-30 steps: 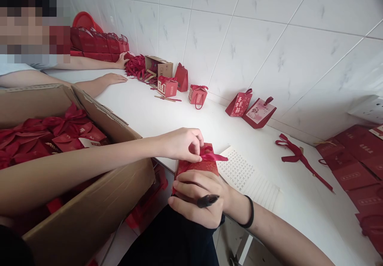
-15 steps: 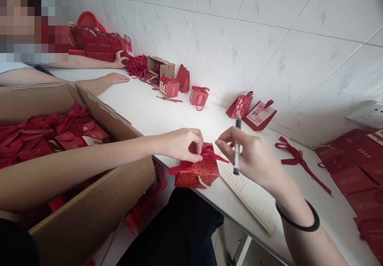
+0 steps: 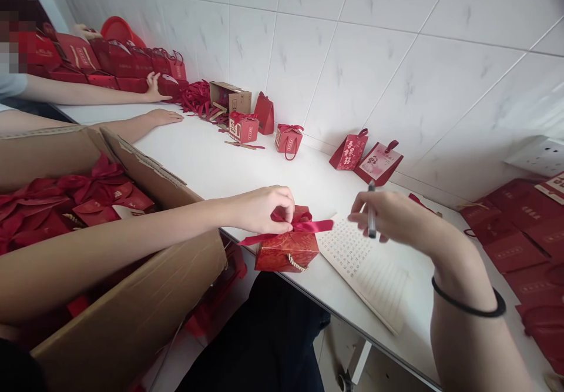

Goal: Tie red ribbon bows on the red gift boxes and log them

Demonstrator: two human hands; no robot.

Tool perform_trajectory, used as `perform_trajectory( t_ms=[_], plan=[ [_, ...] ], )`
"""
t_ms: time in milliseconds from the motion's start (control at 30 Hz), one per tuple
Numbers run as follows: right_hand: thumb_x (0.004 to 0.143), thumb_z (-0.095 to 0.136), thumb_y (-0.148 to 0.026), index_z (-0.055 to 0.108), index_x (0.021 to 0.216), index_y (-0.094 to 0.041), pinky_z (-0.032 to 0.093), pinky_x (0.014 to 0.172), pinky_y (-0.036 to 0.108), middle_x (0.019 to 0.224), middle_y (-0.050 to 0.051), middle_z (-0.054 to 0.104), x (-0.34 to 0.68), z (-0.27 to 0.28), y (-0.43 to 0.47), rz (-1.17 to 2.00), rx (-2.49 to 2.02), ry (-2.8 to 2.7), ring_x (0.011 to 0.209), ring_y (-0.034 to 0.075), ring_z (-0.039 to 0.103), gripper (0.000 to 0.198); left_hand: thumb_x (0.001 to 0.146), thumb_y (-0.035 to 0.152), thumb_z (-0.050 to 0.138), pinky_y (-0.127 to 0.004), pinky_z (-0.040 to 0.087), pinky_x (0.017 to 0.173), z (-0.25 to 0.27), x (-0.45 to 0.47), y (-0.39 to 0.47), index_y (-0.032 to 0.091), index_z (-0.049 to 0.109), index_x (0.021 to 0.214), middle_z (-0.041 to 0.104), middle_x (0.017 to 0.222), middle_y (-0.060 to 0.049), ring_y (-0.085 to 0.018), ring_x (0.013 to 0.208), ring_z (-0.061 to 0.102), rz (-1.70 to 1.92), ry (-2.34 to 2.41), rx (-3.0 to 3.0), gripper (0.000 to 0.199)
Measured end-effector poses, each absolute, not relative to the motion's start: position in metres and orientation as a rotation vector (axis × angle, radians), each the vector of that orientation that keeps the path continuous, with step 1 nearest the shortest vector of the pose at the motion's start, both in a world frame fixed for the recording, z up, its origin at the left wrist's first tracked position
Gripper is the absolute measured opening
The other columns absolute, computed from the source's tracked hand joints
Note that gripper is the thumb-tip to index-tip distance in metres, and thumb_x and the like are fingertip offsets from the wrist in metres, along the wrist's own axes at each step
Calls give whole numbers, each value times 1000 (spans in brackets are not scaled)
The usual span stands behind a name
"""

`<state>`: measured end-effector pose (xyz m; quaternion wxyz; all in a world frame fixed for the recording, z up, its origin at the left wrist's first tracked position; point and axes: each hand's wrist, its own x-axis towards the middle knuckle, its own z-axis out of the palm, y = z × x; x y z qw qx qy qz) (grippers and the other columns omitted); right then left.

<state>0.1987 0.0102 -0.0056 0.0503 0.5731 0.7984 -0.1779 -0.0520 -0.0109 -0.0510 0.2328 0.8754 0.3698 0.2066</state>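
Ribbon [image 3: 312,225] is pinched between thumb and fingers of the left hand [image 3: 264,211], that grip holding just where it was a second ago. The right hand [image 3: 394,213] is what changed: it was laid over the front of the red box [image 3: 273,257], then lifted, and is now off to the right above the notebook [image 3: 379,298]. Its grip, fingers curled, holds a pen [image 3: 371,213] (the pen was there all along, tucked among the fingers).

With that hand away, the box's front and twisted rope handle [image 3: 296,262] are in plain sight, and the left hand alone has the bow, its tails lying out to either side. I judge the tying far along, though the knot itself is hidden.

The box sits at the near edge of the tabletop [image 3: 211,157], between the carton [image 3: 145,310] and the notebook. Further off, a co-worker's hand [image 3: 156,89] has shifted left from the ribbon pile [image 3: 196,96].
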Motion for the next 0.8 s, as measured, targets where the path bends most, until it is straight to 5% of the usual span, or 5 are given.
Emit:
perform_trajectory(
  t_ms=[100, 333, 533, 633, 800],
  plan=[
    [75, 53, -1, 59, 95, -11, 45, 50, 23, 88, 13, 64, 208, -18, 34, -327, 1842, 2247, 75, 22, 63, 22, 75, 28, 57, -25, 41, 83, -52, -53, -9, 17, 59, 72, 54, 92, -2, -13, 87, 54, 566, 1001, 2413, 11],
    [80, 51, -4, 38, 127, -5, 48, 46, 25, 61, 6, 62, 184, -42, 35, -734, 1712, 1979, 53, 19, 61, 49, 73, 27, 55, -29, 39, 89, -45, -56, -15, 18, 56, 80, 55, 97, -4, -17, 99, 49, 610, 1028, 2456, 12],
    [90, 44, -20, 49, 118, -21, 48, 63, 24, 83, 3, 64, 178, -24, 12, -734, 1209, 3063, 70, 14, 61, 29, 76, 39, 48, -30, 42, 77, -25, -65, -44, 19, 50, 93, 56, 98, -5, -18, 88, 53, 583, 1548, 2191, 26],
    [85, 50, -19, 56, 111, -21, 48, 68, 24, 98, 4, 61, 172, -23, 9, -848, 878, 3124, 78, 14, 59, 27, 74, 49, 49, -28, 42, 67, -29, -68, -49, 21, 51, 95, 59, 94, -4, -18, 77, 56, 409, 1669, 2064, 36],
    [84, 56, -27, 59, 102, -17, 46, 64, 23, 89, 4, 61, 169, -26, 12, -1099, 880, 3010, 73, 14, 56, 21, 73, 51, 48, -24, 40, 58, -39, -74, -44, 21, 52, 96, 63, 85, -1, -15, 67, 57, 376, 1623, 1925, 38]
  ],
)
